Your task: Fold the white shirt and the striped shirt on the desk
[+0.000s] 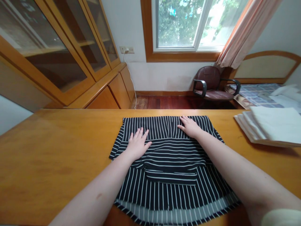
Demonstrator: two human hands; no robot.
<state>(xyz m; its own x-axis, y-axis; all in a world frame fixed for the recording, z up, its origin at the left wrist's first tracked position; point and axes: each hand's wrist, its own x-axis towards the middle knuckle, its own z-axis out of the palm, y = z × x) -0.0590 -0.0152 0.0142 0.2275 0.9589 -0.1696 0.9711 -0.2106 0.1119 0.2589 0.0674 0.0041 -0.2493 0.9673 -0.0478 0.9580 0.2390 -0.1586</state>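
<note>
A black garment with white stripes (162,191) lies spread on the wooden table, its curved hem near me showing a greyish inner side. Across its middle runs a band with stripes going sideways, and a narrow folded strip sits below that band. Flat on the left upper part of the cloth rests my left hand (138,144), fingers spread. My right hand (190,126) lies on the upper right part near the far edge, fingers stretched out. Neither hand grips the fabric.
The wooden table (58,150) reaches across the view. On its right stands a stack of folded white cloths (275,125). Beyond are a brown armchair (209,83), a bed (258,94), a window (178,25) with a pink curtain (249,31), and a glass-door cabinet (98,75) at left.
</note>
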